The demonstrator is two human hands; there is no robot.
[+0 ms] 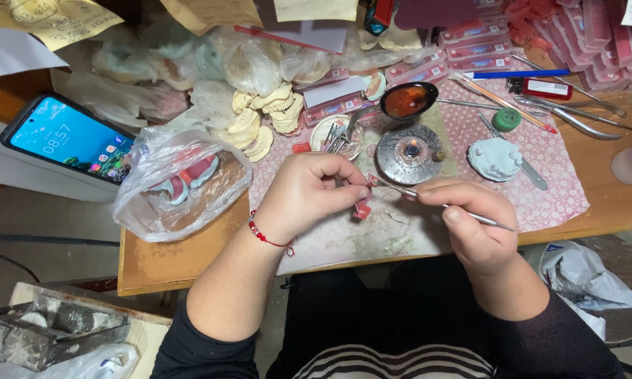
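Over the patterned cloth (541, 189), left hand (305, 193) pinches a small red wax piece (363, 207); right hand (470, 217) grips a thin metal tool (428, 200), its tip touching the piece. Behind them a small burner (409, 153) shows a flame, a dark spoon (409, 100) beyond.

Cluttered wooden workbench (168, 263) w/ patterned pink cloth (541, 182), grey floor (42, 217) below.

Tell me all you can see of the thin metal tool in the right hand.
The metal tool is a slim, silvery rod, held like a pen in the right hand. It lies almost level, with its back end sticking out past the knuckles to the right. Its fine tip meets the small pink piece pinched in the left hand, above the patterned cloth.
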